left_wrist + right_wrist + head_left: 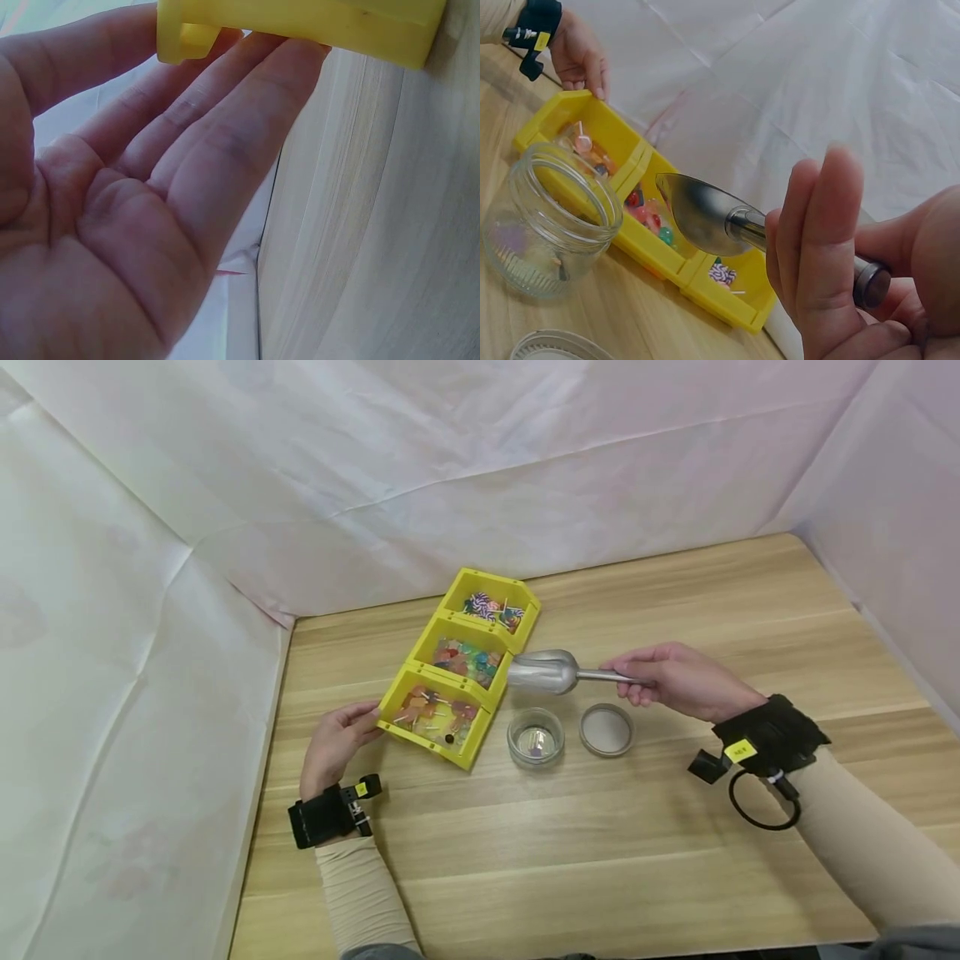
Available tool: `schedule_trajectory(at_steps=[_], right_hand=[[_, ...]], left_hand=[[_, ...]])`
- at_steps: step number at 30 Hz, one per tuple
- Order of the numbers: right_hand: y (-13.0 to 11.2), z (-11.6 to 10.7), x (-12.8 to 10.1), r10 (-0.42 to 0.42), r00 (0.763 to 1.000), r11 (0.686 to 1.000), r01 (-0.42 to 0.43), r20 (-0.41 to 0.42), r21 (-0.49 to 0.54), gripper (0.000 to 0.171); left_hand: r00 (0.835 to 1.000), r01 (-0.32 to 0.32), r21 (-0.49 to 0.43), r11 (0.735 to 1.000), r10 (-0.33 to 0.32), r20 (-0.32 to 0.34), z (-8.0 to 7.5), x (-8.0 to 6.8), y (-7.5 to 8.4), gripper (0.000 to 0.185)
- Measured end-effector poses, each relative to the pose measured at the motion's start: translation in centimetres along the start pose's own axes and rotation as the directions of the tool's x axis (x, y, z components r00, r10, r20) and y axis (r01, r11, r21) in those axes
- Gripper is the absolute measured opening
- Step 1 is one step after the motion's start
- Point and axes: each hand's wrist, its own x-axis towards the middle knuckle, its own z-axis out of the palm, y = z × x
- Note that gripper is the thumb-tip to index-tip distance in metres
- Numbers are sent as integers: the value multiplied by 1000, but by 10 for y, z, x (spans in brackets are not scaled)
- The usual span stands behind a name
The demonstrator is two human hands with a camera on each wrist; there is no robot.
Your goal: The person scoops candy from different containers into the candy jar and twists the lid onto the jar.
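My right hand point(678, 681) grips the handle of a metal scoop point(543, 672). The scoop's bowl is at the right edge of the yellow three-compartment bin point(489, 700), level with the middle compartment. With thumb and fingers my left hand point(339, 743) pinches the bin's near left corner, seen close up at the yellow rim point(300, 22) in the left wrist view. Small lollipops point(480, 606) lie in the far compartment, colourful candy-like pieces point(467, 662) in the middle one, and more small lollipops point(431, 710) in the near one. A glass jar point(551, 217) stands close by with a small purple piece inside.
A round silver-rimmed lid point(606, 730) lies on the wooden table point(525, 860), just right of the jar. Pale cloth walls point(375, 477) stand along the table's back, left and right sides.
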Motion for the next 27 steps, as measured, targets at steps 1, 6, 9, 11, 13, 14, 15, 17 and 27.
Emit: schedule_trajectory(at_steps=[1,6,9,11,13,14,15,17,27], right_hand=[[-1,1,2,3,1000,1000,-3,-5,-1,37],[-4,5,14,21,1000,1000,-21,-19,3,40],[-5,7,21,29,999,1000,-29,-27,-8,41],[-6,8,25,38,999,999,-38,-32,-19,42],[-8,10,30,46,998,999,-47,-39,-26,41],[-9,11,32,48,998,998,-50,-39,-28,41],[-9,12,35,50,998,998,-51,-39,-34,41],[-11,15,41,52,998,998,-53,-36,-46,41],[-12,31,70,76,996,997,-77,-43,-30,38]], left_hand=[[1000,-2,1,1000,2,0,0,0,0,39],[1000,-1,2,1000,1,-4,0,0,1,38],[1000,1,2,1000,-1,-4,1,0,1,37],[1000,2,3,1000,-2,-3,0,1,1,37],[1000,3,4,1000,-3,-4,0,0,1,36],[1000,3,5,1000,-3,-4,0,0,1,36],[1000,1,8,1000,-1,-3,0,0,1,37],[1000,-1,7,1000,1,-5,-1,0,1,37],[1000,-3,-7,1000,3,8,0,0,1,37]])
